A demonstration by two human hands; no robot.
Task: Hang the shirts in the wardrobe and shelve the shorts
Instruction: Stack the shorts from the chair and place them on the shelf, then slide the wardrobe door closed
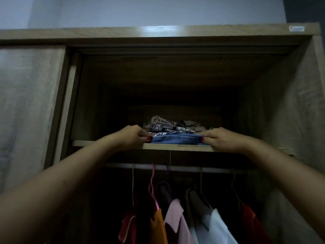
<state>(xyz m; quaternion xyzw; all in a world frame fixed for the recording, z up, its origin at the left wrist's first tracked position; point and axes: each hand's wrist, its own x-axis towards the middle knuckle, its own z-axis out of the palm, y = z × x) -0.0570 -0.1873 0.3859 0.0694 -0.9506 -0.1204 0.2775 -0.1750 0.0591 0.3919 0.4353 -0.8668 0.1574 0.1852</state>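
Between our hands lie blue shorts (175, 138). Just behind them we see black-and-white patterned shorts (167, 129), then a beige printed cloth (161, 120). The shelf (105, 144) is pale wood-grain. Below our hands hang shirts: red (127, 228), orange (158, 226), pink (175, 219), white (219, 228), and another red (249, 221). One hanger (151, 187) is pink. Our nails (149, 138) are red.

One view only: head cam, wide-angle, facing fwd and tilted up into the open wardrobe (175, 39). It sits below the upper shelf (109, 144), so the shelf's front edge and the top panel's underside both show. Close range, both forearms reach in from the bottom corners. Hanging rail (184, 168) is in the lower part of frame. Edges bow from lens distortion.
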